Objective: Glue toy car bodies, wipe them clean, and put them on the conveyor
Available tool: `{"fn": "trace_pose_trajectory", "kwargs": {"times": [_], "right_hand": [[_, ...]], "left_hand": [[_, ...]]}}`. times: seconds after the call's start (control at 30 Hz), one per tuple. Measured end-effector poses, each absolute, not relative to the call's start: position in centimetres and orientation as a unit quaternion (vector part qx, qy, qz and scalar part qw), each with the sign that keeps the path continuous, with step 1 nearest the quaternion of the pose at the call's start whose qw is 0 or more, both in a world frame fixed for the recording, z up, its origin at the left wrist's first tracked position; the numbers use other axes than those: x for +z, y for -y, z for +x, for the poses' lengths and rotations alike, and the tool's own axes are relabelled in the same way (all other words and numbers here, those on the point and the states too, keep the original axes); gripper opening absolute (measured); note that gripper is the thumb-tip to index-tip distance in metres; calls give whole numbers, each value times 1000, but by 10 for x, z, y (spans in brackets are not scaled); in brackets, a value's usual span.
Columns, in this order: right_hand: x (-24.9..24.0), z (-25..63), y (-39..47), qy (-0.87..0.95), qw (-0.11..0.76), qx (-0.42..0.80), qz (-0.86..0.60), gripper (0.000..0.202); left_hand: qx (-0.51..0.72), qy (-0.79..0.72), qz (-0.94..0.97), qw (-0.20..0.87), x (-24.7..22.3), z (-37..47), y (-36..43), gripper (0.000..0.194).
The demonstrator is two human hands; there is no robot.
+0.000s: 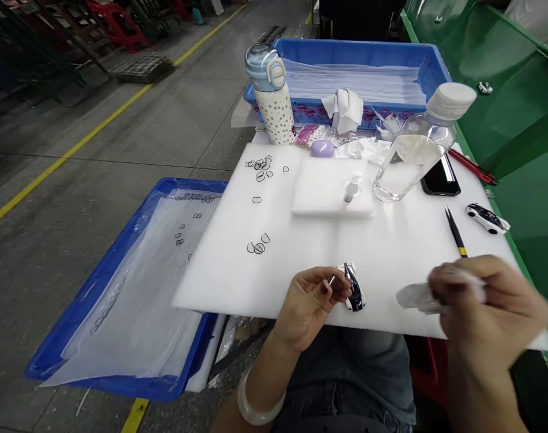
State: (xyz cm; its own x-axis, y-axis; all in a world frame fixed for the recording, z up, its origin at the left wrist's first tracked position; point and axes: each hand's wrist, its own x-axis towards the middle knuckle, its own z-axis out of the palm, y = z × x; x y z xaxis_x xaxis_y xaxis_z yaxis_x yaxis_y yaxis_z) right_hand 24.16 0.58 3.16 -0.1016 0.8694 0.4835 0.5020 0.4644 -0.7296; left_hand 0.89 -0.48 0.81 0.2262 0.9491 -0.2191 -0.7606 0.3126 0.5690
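Observation:
My left hand (pixel 312 304) pinches a small dark piece (pixel 334 282) between thumb and fingers, just beside a black and white toy car (pixel 354 291) at the front edge of the white foam board (pixel 229 264). At the right, my right hand (pixel 490 307) is closed on a white tissue (pixel 418 297) and is blurred by motion. Tweezers (pixel 455 231) lie above it, near a second toy car (pixel 487 218). Thin black rings (pixel 258 247) are scattered over the board's left part.
A smaller foam block (pixel 330 180) with a small vial (pixel 351 191) stands mid-board. Behind are a dotted bottle (pixel 274 111), a clear bottle (pixel 411 156), a phone (pixel 441 175) and a blue bin (pixel 359 47). A blue tray (pixel 98 288) sits lower left.

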Motion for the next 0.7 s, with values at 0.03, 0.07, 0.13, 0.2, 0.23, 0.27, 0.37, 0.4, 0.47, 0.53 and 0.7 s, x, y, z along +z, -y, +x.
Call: {"fn": "trace_pose_trajectory", "kwargs": {"times": [0.03, 0.07, 0.13, 0.2, 0.23, 0.27, 0.37, 0.4, 0.47, 0.53, 0.7], "right_hand": [[33, 227, -3, 724, 476, 193, -460, 18], [35, 212, -2, 733, 483, 191, -438, 15], [40, 185, -2, 760, 487, 174, -393, 16], [44, 166, -5, 792, 473, 128, -365, 16], [46, 160, -6, 805, 462, 96, -358, 15], [47, 156, -6, 815, 453, 65, -354, 14], [52, 157, -6, 845, 418, 18, -333, 13], [55, 162, -5, 856, 400, 16, -327, 13], [61, 173, -4, 867, 363, 6, -342, 11], [66, 186, -3, 851, 357, -26, -383, 11], [64, 189, -3, 827, 388, -24, -406, 16]], "left_hand": [[558, -277, 172, 763, 9, 9, 5, 24], [556, -285, 168, 763, 9, 9, 5, 25], [552, -297, 159, 763, 10, 10, 5, 27], [553, -296, 154, 764, 11, 11, 5, 26], [555, -294, 154, 763, 11, 11, 5, 25], [558, -295, 154, 760, 11, 11, 5, 24], [563, -313, 156, 749, 11, 12, 6, 24], [564, -319, 156, 746, 11, 11, 6, 24], [561, -322, 156, 747, 11, 11, 6, 25], [556, -316, 160, 752, 11, 11, 7, 25], [559, -298, 178, 753, 13, 12, 7, 21]]}}
